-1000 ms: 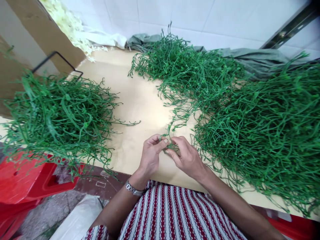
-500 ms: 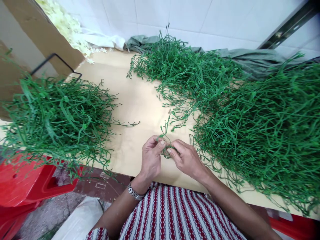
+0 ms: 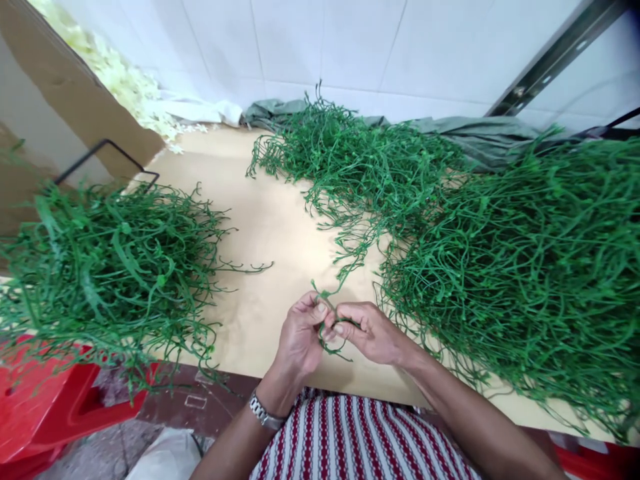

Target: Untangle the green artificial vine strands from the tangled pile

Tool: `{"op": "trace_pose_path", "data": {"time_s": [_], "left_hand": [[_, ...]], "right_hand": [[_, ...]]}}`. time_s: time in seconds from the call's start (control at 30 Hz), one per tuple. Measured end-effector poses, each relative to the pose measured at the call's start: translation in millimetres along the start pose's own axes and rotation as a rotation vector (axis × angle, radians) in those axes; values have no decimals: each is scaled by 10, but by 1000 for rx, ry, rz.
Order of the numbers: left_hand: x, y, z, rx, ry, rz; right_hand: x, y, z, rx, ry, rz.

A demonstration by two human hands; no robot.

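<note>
"That tabletop (image 3: 275, 233) carries a big green heap (image 3: 520, 280) along its right edge. And the hands?"

"Near the front edge: left hand (image 3: 299, 337) and right hand (image 3: 373, 335), fingers of both pinching one stem (image 3: 326, 293) between them. I'd hold the left steady and let the right tease gently."

"How does it look?"

"Thin, green, branching, one strand curling below the fingers."

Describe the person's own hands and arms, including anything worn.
Left hand and right hand are ungloved; the visible forearms are bare. A silver-coloured link band circles the left wrist; the right wrist has none. The top is striped red and white.
</note>
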State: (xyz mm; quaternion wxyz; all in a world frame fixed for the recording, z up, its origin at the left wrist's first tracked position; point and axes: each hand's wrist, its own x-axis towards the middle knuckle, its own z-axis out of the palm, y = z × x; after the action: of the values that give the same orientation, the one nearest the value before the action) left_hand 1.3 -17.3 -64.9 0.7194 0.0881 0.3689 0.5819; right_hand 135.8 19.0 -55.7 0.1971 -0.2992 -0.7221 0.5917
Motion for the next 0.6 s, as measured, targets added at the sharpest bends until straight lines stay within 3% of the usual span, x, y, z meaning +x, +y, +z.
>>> {"op": "trace_pose_path", "data": {"time_s": [0.23,0.6], "left_hand": [[-12,21,-26,56,-1,-40],[-26,49,-46,1,-29,-119]], "right_hand": [[19,35,-24,211,-114,64],[32,-13,-17,327,-180,111]]}}
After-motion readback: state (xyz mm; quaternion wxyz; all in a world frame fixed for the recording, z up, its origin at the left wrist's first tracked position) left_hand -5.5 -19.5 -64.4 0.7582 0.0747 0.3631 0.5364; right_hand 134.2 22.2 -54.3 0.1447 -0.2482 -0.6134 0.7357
